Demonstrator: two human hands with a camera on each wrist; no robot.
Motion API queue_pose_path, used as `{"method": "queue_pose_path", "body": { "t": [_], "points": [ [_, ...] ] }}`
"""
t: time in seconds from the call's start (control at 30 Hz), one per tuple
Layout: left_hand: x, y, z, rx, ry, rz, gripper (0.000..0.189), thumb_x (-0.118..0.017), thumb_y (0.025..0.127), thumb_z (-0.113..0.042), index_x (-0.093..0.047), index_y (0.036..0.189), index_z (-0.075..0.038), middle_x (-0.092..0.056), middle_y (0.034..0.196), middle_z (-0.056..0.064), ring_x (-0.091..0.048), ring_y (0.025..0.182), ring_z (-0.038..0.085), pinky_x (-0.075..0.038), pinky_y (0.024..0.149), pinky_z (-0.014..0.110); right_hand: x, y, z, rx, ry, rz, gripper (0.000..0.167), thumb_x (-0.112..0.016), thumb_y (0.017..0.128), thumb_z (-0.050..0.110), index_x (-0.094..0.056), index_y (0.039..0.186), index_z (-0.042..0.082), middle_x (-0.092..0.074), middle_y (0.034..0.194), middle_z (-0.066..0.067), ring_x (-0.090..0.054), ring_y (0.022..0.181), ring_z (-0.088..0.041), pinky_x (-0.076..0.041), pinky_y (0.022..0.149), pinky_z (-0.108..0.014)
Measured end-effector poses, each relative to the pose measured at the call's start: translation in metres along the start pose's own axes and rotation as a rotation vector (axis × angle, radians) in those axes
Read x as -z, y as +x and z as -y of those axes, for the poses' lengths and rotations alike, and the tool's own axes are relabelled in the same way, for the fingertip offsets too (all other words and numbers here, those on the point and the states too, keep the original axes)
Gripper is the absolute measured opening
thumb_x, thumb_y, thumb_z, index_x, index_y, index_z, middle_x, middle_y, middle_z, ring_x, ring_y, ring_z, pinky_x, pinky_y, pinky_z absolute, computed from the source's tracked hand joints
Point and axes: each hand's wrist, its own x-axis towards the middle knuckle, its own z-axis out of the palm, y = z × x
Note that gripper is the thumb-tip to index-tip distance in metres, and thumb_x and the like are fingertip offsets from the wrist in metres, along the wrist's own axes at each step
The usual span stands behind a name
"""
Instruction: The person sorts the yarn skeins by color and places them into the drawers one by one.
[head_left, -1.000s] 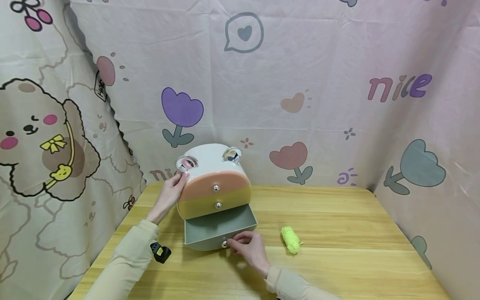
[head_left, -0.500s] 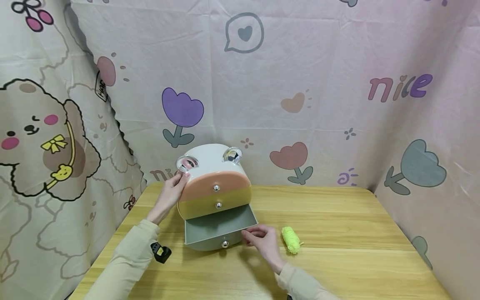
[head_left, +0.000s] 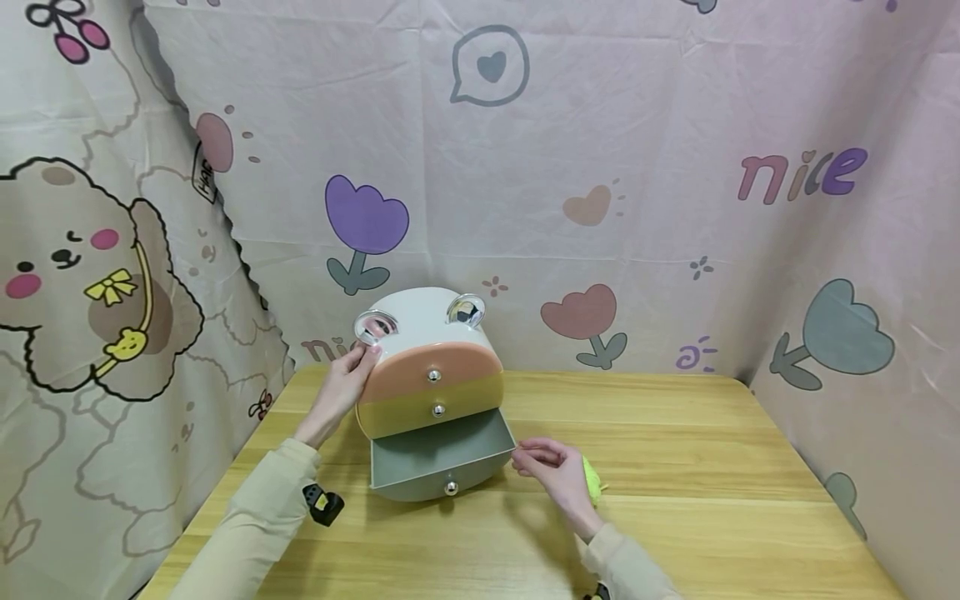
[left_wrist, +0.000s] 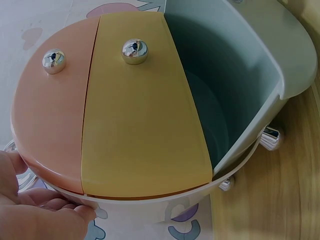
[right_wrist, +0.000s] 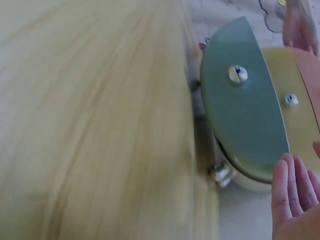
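Observation:
A small drawer cabinet (head_left: pixel 431 312) with a white top and two silvery ear-like rings stands on the wooden table. Its orange drawer (head_left: pixel 405 367) and yellow drawer (head_left: pixel 397 414) are closed, while the grey-green bottom drawer (head_left: pixel 412 487) is pulled out and bare inside. My left hand (head_left: pixel 341 392) holds the cabinet's upper left side just below one ring; the left wrist view shows the fingers (left_wrist: pixel 47 202) at the shell's edge. Beside the drawer's right front corner is my right hand (head_left: pixel 558 475), fingers loosely bent and holding nothing. A neon-yellow yarn skein (head_left: pixel 592 482) lies partly hidden behind it.
Wooden tabletop (head_left: pixel 697 467) stretches to the right of the skein and in front of the cabinet. A patterned cloth (head_left: pixel 480 167) hangs behind and along both sides. Silvery feet (left_wrist: pixel 270 138) show under the cabinet in the left wrist view.
My right hand has let go of the bottom drawer's knob and moved right, past the drawer's corner, now covering part of the skein. The left hand and the drawer have stayed put.

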Motion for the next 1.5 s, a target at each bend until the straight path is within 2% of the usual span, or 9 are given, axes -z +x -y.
{"method": "queue_pose_path", "body": {
  "t": [0.3,0.47,0.6,0.77,1.03,1.17,1.3,1.4,1.5],
  "points": [
    [-0.001,0.0,-0.001,0.0,0.003,0.002,0.064,-0.04,0.108,-0.043,-0.031,0.157,-0.003,-0.013,0.168,0.012,-0.013,0.157,0.031,-0.018,0.128,0.046,0.026,0.002,0.002,0.031,0.03,0.048,0.04,-0.072,0.088,-0.002,-0.058,0.122,-0.016,-0.079,0.094,-0.003,-0.076,0.083,-0.013,-0.062,0.08,-0.031],
    [-0.001,0.0,-0.001,-0.002,0.009,0.005,0.064,-0.039,0.108,-0.044,-0.03,0.157,-0.004,-0.012,0.168,0.012,-0.012,0.157,0.031,-0.018,0.128,0.046,0.041,0.003,0.004,0.074,-0.008,0.084,0.037,-0.072,0.088,-0.001,-0.061,0.123,-0.007,-0.079,0.103,-0.002,-0.075,0.09,-0.01,-0.061,0.084,-0.027],
    [0.0,0.0,0.0,-0.002,0.005,0.007,0.064,-0.039,0.108,-0.043,-0.03,0.157,-0.004,-0.011,0.169,0.012,-0.011,0.157,0.031,-0.017,0.128,0.046,0.052,0.003,0.008,0.089,-0.068,0.073,0.041,-0.073,0.088,0.001,-0.061,0.127,0.001,-0.078,0.108,-0.003,-0.074,0.093,-0.008,-0.059,0.086,-0.024],
    [-0.001,0.0,0.0,0.003,-0.005,0.008,0.063,-0.04,0.108,-0.043,-0.03,0.157,-0.004,-0.011,0.169,0.011,-0.011,0.157,0.031,-0.018,0.128,0.046,0.065,0.005,0.008,0.126,-0.121,0.061,0.048,-0.073,0.088,0.0,-0.055,0.133,-0.004,-0.076,0.113,-0.013,-0.073,0.094,-0.007,-0.058,0.087,-0.022],
    [-0.001,0.0,0.001,0.003,-0.009,0.007,0.064,-0.039,0.108,-0.043,-0.027,0.158,-0.005,-0.012,0.169,0.013,-0.012,0.157,0.031,-0.018,0.128,0.046,0.083,0.006,0.005,0.151,-0.191,-0.005,0.056,-0.076,0.084,-0.002,-0.053,0.134,-0.009,-0.072,0.102,0.008,-0.068,0.093,-0.007,-0.055,0.086,-0.017],
    [-0.001,-0.001,0.0,-0.001,-0.007,0.002,0.063,-0.04,0.108,-0.043,-0.032,0.157,-0.004,-0.014,0.168,0.012,-0.014,0.157,0.031,-0.02,0.127,0.047,0.088,0.005,0.003,0.115,-0.263,-0.071,0.056,-0.079,0.082,0.0,-0.057,0.133,-0.005,-0.063,0.099,0.006,-0.061,0.09,-0.01,-0.053,0.08,-0.017],
    [-0.001,-0.001,0.0,-0.004,-0.008,0.001,0.063,-0.04,0.108,-0.044,-0.035,0.155,-0.003,-0.015,0.168,0.011,-0.015,0.157,0.03,-0.02,0.127,0.047,0.092,0.005,0.003,0.019,-0.329,-0.113,0.061,-0.082,0.08,0.006,-0.056,0.135,0.0,-0.052,0.099,0.001,-0.048,0.083,-0.011,-0.045,0.071,-0.018],
    [-0.001,0.0,0.0,-0.003,-0.003,-0.001,0.063,-0.04,0.108,-0.044,-0.034,0.156,-0.003,-0.015,0.168,0.012,-0.015,0.157,0.031,-0.021,0.127,0.047,0.097,0.006,0.0,-0.054,-0.375,-0.112,0.067,-0.084,0.079,0.009,-0.051,0.137,0.002,-0.048,0.102,-0.003,-0.043,0.082,-0.011,-0.042,0.07,-0.019],
    [-0.001,0.0,0.001,-0.002,0.0,-0.002,0.063,-0.039,0.108,-0.043,-0.034,0.156,-0.003,-0.015,0.168,0.012,-0.016,0.157,0.031,-0.022,0.127,0.047,0.101,0.007,-0.004,-0.105,-0.427,-0.084,0.071,-0.086,0.078,0.012,-0.047,0.136,0.0,-0.049,0.109,-0.009,-0.046,0.088,-0.014,-0.044,0.074,-0.02]
  ]
}}
